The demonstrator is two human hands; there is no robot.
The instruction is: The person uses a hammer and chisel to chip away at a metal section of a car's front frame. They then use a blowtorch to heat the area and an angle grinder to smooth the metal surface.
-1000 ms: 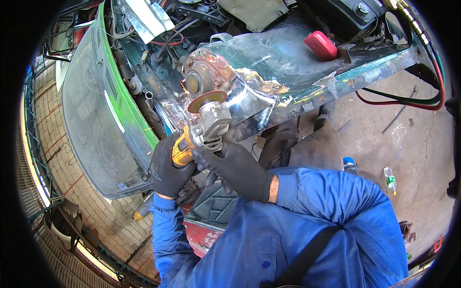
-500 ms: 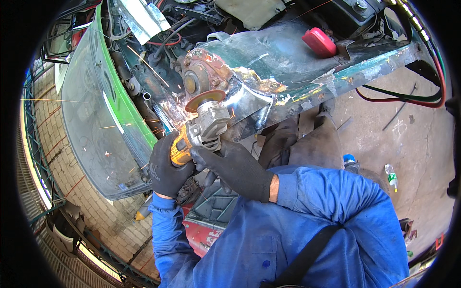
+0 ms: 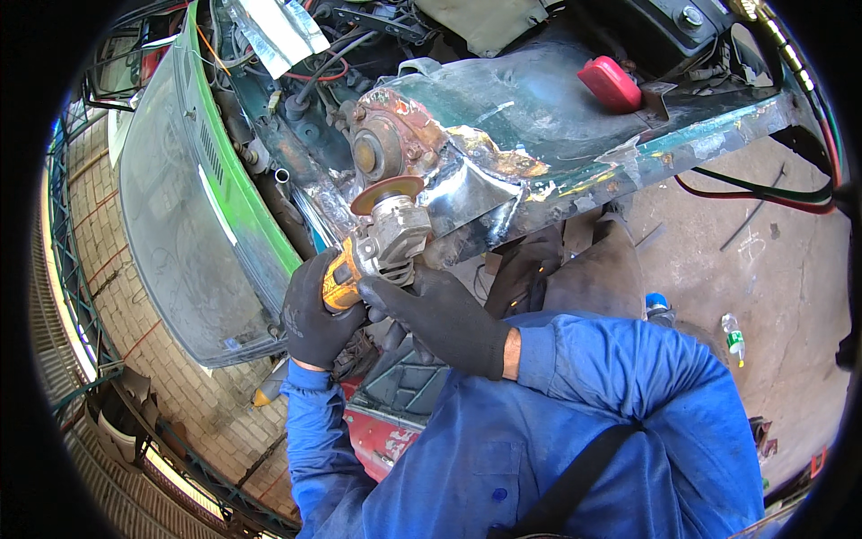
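Both my hands, in black gloves, grip an angle grinder with a grey metal head and a yellow body. My left hand is wrapped round the yellow body. Closed on the grinder's near side, just behind the head, is my right hand. The reddish-brown disc sits at the far end of the head, close to the bare, shiny metal patch on the car's inner fender panel. Whether the disc touches the metal I cannot tell. Beyond it is a rusty round strut mount.
A windshield with a green frame edge lies to the left. A red box-shaped thing rests on the panel, near a black battery. Red and green hoses hang at the right. A plastic bottle stands on the floor.
The sparks around the disc have nearly all gone. The car has shifted slightly right and down in view, while the grinder and both hands keep almost the same place.
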